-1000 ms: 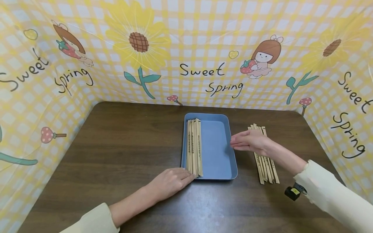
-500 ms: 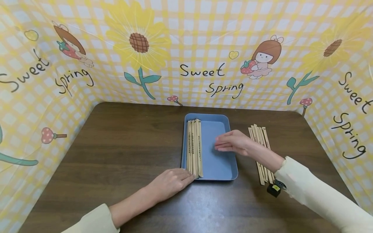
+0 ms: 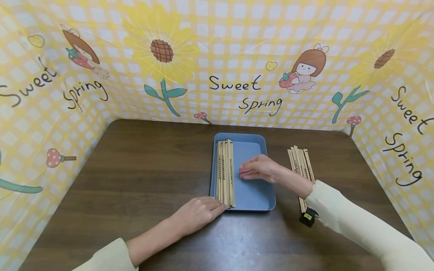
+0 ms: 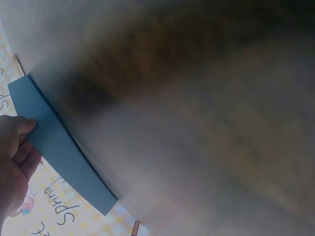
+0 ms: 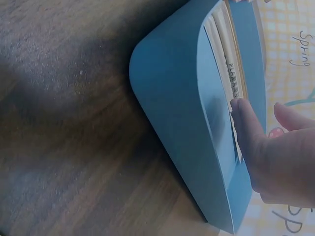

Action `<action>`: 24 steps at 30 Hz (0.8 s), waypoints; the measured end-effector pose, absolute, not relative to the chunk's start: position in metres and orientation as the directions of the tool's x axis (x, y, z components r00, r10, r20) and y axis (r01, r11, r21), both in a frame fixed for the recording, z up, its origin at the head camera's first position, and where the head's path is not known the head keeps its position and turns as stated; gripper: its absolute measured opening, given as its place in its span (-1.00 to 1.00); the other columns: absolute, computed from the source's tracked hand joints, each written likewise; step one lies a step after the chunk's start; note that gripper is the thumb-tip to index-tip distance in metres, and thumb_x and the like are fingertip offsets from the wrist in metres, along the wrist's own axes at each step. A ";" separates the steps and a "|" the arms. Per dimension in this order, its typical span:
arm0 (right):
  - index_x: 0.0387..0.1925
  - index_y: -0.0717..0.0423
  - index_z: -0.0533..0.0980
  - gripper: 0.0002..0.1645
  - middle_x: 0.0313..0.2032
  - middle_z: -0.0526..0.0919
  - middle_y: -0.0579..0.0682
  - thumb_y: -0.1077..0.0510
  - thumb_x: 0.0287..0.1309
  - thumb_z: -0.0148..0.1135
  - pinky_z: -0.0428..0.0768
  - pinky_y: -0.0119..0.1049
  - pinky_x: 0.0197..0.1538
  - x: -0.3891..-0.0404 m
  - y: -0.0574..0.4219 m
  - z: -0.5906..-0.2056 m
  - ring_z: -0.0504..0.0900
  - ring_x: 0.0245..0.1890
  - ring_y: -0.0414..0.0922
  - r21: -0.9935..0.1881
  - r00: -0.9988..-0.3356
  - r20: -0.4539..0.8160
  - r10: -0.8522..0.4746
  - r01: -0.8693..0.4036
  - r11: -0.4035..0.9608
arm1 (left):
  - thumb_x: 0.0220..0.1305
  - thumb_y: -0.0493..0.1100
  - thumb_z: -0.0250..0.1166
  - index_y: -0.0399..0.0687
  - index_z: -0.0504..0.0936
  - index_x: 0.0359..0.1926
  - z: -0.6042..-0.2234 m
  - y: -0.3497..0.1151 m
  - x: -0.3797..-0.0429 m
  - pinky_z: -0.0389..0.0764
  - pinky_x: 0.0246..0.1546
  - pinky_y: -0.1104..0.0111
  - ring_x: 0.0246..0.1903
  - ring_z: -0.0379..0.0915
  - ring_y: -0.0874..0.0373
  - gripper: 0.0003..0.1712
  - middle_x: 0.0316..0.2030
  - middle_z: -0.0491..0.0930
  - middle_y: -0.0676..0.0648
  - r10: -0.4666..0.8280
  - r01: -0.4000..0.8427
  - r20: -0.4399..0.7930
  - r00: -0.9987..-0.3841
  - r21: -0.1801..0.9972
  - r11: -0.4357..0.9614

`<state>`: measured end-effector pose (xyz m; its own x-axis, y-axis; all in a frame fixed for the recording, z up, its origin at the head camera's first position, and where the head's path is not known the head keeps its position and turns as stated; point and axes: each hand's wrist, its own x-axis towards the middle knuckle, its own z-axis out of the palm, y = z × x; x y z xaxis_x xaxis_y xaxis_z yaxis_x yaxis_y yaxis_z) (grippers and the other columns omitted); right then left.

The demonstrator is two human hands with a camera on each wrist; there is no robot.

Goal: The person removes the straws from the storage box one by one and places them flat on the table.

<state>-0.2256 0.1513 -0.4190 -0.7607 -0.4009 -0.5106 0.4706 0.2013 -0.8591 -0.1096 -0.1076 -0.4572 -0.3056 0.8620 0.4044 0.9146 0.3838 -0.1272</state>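
A blue rectangular tray (image 3: 252, 195) stands on the table. Along its left side lies a row of long, thin sticks in printed tan paper wrappers (image 3: 225, 173). At the tray's near left corner my left hand (image 3: 200, 212) grips the rim, its thumb against the outer wall in the left wrist view. My right hand (image 3: 259, 168) is over the tray's right half, fingers fairly straight and pointing at the row. In the right wrist view its thumb stands apart from the fingers, and nothing shows between them.
Right of the tray lies a second group of the wrapped sticks (image 3: 298, 160), partly hidden under the right forearm. A black wrist camera (image 3: 307, 217) hangs below the right sleeve. A yellow checked cloth (image 3: 230, 49) walls in the dark wooden table (image 3: 152, 158).
My right hand has moved left from beside the tray's right rim to over its inside, closer to the row of sticks. My left hand stays at the corner.
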 end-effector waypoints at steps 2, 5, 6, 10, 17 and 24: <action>0.20 0.63 0.35 -0.54 0.09 0.53 0.48 0.33 0.42 0.07 0.64 -0.11 0.10 -0.225 0.148 -0.420 0.60 0.09 0.22 -0.857 -0.757 -0.513 -0.405 0.474 0.201 | 0.23 -0.36 0.26 -0.22 0.70 0.02 -0.457 -0.108 -0.109 0.64 0.01 0.36 -0.11 0.64 0.14 -0.67 -0.12 0.72 -0.05 0.863 0.914 0.397 -0.311 -0.126 0.387; 0.18 0.64 0.36 -0.55 0.07 0.55 0.47 0.34 0.41 0.07 0.64 -0.11 0.10 -0.223 0.144 -0.421 0.59 0.10 0.23 -0.855 -0.753 -0.518 -0.405 0.475 0.209 | 0.22 -0.37 0.29 -0.21 0.70 0.02 -0.456 -0.108 -0.109 0.64 0.01 0.36 -0.10 0.64 0.14 -0.67 -0.12 0.72 -0.05 0.866 0.912 0.388 -0.316 -0.126 0.389; 0.17 0.64 0.36 -0.56 0.06 0.56 0.47 0.34 0.41 0.07 0.64 -0.12 0.10 -0.223 0.143 -0.421 0.58 0.10 0.24 -0.854 -0.753 -0.519 -0.405 0.474 0.213 | 0.22 -0.36 0.30 -0.21 0.70 0.02 -0.456 -0.108 -0.109 0.64 0.01 0.37 -0.10 0.64 0.15 -0.67 -0.12 0.72 -0.05 0.867 0.912 0.384 -0.317 -0.128 0.390; 0.14 0.63 0.40 -0.59 0.04 0.59 0.44 0.38 0.37 0.10 0.66 -0.15 0.07 -0.222 0.136 -0.421 0.61 0.08 0.21 -0.852 -0.757 -0.523 -0.393 0.460 0.247 | 0.21 -0.36 0.31 -0.19 0.71 0.02 -0.454 -0.107 -0.109 0.64 -0.01 0.38 -0.11 0.64 0.16 -0.67 -0.13 0.72 -0.04 0.871 0.909 0.372 -0.321 -0.136 0.393; 0.04 0.59 0.49 -0.65 -0.07 0.66 0.38 0.39 0.29 0.19 0.68 -0.14 0.03 -0.222 0.126 -0.420 0.69 -0.05 0.12 -0.844 -0.775 -0.529 -0.346 0.438 0.309 | 0.18 -0.36 0.36 -0.17 0.72 0.00 -0.447 -0.103 -0.112 0.67 -0.10 0.42 -0.17 0.64 0.20 -0.67 -0.19 0.72 -0.01 0.894 0.906 0.299 -0.333 -0.161 0.391; -0.13 0.50 0.59 -0.76 -0.25 0.71 0.27 0.36 0.21 0.31 0.72 -0.20 -0.08 -0.224 0.117 -0.421 0.73 -0.26 0.01 -0.821 -0.798 -0.535 -0.277 0.414 0.393 | 0.20 -0.35 0.36 -0.17 0.73 -0.01 -0.443 -0.101 -0.112 0.67 -0.14 0.44 -0.20 0.64 0.21 -0.69 -0.20 0.73 -0.01 0.903 0.904 0.254 -0.347 -0.166 0.394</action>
